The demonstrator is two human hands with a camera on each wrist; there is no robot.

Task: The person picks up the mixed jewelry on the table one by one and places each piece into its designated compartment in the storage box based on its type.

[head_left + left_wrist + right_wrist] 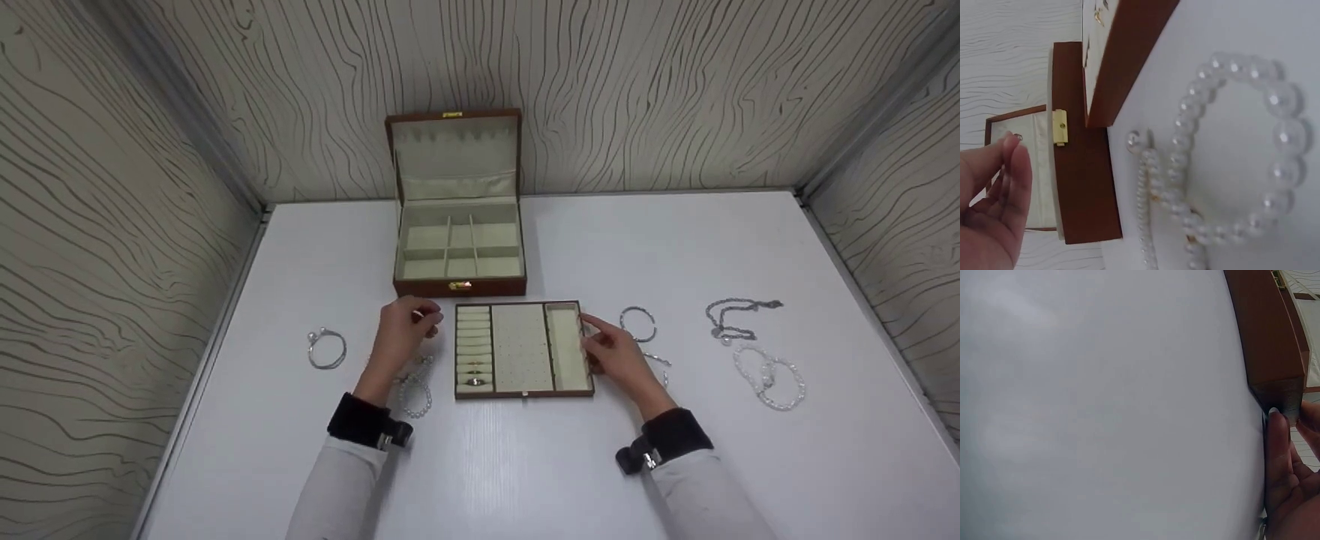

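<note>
My left hand [409,322] is raised just left of the jewelry tray [521,382]. Its thumb and forefinger pinch a small ring [1018,136], which shows at the fingertips in the left wrist view. With my right hand [619,356] I hold the tray by its right side, the thumb [1278,433] against the brown end wall. Ring rolls fill the tray's left part, and several rings [475,381] sit in the near ones. The middle is a pad with small holes; the right compartment [568,345] is long and bare.
Behind the tray stands an open brown jewelry box [459,288] with divided compartments. Pearl strands [416,397] lie under my left forearm, a bangle [328,351] farther left. To the right are another bangle [637,324], a chain [731,319] and a beaded necklace [787,382].
</note>
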